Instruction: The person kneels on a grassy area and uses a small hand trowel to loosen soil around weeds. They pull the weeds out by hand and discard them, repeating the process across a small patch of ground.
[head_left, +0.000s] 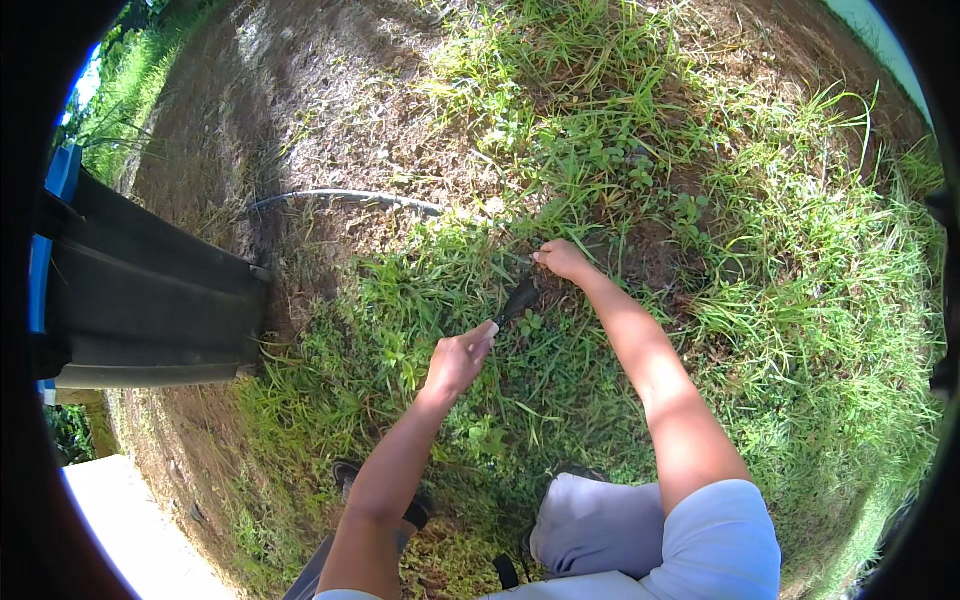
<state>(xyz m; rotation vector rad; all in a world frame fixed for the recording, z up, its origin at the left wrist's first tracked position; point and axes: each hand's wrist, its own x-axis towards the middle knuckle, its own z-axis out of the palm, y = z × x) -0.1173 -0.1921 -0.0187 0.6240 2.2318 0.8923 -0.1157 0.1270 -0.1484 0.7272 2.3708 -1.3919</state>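
Observation:
My left hand (459, 361) grips the pale handle (489, 331) of a hand trowel. Its dark blade (519, 300) slants up and to the right, with its tip down among the weeds and soil. Just beyond that tip, my right hand (564, 259) reaches low to the ground, its fingers curled together at the grass (517, 251). What lies between those fingertips is too small to make out. A small leafy weed (531, 322) grows beside the blade, and dark soil (551, 289) shows under my right hand.
A black plastic bin (157, 277) with a blue rim (64, 176) stands at the left. A thin hose or pipe (352, 196) curves across bare soil (360, 112) ahead. Thick grass (810, 300) covers the right side. My bent knee (600, 517) and a dark shoe (346, 474) are close below.

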